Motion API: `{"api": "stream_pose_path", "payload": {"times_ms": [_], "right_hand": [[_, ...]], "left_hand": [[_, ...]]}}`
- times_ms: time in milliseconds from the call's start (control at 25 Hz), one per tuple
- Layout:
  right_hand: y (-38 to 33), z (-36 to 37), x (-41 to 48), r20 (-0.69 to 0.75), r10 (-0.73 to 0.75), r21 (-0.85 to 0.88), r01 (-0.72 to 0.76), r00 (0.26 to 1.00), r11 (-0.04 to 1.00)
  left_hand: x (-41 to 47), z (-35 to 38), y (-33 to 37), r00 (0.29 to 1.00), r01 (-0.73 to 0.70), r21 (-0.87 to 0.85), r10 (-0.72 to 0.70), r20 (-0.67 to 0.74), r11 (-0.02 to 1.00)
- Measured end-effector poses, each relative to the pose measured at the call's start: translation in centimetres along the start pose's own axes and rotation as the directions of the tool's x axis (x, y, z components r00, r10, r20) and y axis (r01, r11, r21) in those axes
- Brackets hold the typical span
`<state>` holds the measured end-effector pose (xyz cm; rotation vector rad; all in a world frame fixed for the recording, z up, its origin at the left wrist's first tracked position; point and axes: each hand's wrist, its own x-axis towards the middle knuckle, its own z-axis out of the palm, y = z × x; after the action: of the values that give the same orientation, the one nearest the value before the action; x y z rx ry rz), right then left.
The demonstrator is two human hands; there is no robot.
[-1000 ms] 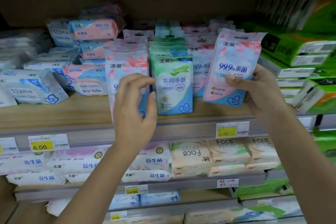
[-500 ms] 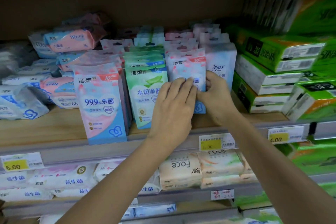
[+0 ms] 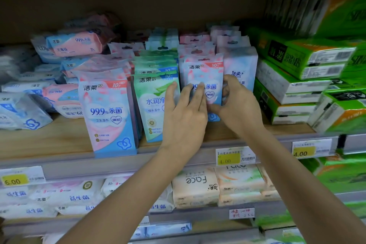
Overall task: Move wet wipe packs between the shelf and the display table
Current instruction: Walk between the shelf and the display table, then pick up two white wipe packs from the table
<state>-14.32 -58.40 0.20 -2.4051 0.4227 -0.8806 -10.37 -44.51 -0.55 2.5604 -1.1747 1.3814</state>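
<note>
The left hand's fingertips (image 3: 201,87) lie flat and nearly straight on the face of a pink-and-blue wet wipe pack (image 3: 204,73), while the right hand (image 3: 237,105) curls around that pack's right edge, its thumb under the lower front — both hands touch it, the left hand (image 3: 185,117) pressing rather than gripping. The pack stands upright at the front of its row on the wooden shelf (image 3: 49,140). Just left stands a green wet wipe pack (image 3: 152,109), partly covered by the left hand, then another pink-and-blue pack (image 3: 108,117) near the shelf edge. Green tissue boxes (image 3: 297,77) are stacked to the right — yellow price tags (image 3: 228,157) line the rail below.
</note>
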Motion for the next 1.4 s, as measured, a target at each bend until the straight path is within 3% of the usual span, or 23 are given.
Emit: {"api": "stream_pose_path", "payload": {"times_ms": [120, 280, 400, 560, 640, 720, 840, 920, 1080, 1240, 1400], "right_hand": [[-0.3, -0.1, -0.2, -0.007, 0.005, -0.146, -0.006, 1.000, 0.989], [-0.2, -1.1, -1.4, -0.081, -0.022, -0.108, 0.014, 0.996, 0.994], [-0.8, -2.5, -2.6, -0.212, -0.142, -0.018, 0.141, 0.967, 0.990], [-4.3, -2.2, -6.0, -0.137, -0.340, 0.014, 0.346, 0.930, 0.938], [-6.3, -1.0, -8.5, -0.081, -0.448, 0.010, 0.450, 0.890, 0.893], [-8.5, 0.8, -11.2, 0.007, -0.536, 0.072, 0.534, 0.844, 0.842], [-11.8, 5.1, -17.5, 0.260, -0.609, 0.235, 0.563, 0.749, 0.792], [-13.8, 8.2, -23.0, 0.443, -0.648, 0.316, 0.569, 0.619, 0.759], [-18.8, 12.8, -35.8, 0.695, -0.670, 0.449, 0.571, 0.261, 0.687], [-23.9, 15.5, -49.2, 0.706, -0.699, 0.639, 0.529, -0.115, 0.558], [-29.8, 17.5, -62.3, 0.640, -0.569, 0.761, 0.529, -0.516, 0.376]], "left_hand": [[-0.1, 0.0, 0.1, 1.000, 0.001, -0.032, -0.001, -0.009, 0.999], [-0.6, -1.6, -0.8, 0.987, -0.082, -0.274, 0.040, -0.155, 0.958], [-2.1, -4.1, -1.6, 0.968, -0.120, -0.437, 0.007, -0.252, 0.892], [-6.7, -7.1, -3.8, 0.983, 0.142, -0.615, -0.183, -0.003, 0.775], [-10.5, -8.2, -5.8, 0.959, 0.281, -0.605, -0.240, 0.149, 0.745], [-15.1, -9.6, -7.7, 0.919, 0.390, -0.552, -0.279, 0.277, 0.737], [-24.2, -13.7, -9.7, 0.803, 0.586, -0.471, -0.394, 0.448, 0.659], [-30.7, -17.5, -10.2, 0.700, 0.707, -0.394, -0.501, 0.509, 0.587], [-44.8, -27.0, -9.4, 0.352, 0.933, -0.147, -0.756, 0.552, 0.328], [-57.5, -36.3, -5.3, -0.018, 0.995, 0.095, -0.860, 0.510, 0.036], [-67.6, -44.2, 1.4, -0.372, 0.923, 0.261, -0.824, 0.427, -0.281]]}}
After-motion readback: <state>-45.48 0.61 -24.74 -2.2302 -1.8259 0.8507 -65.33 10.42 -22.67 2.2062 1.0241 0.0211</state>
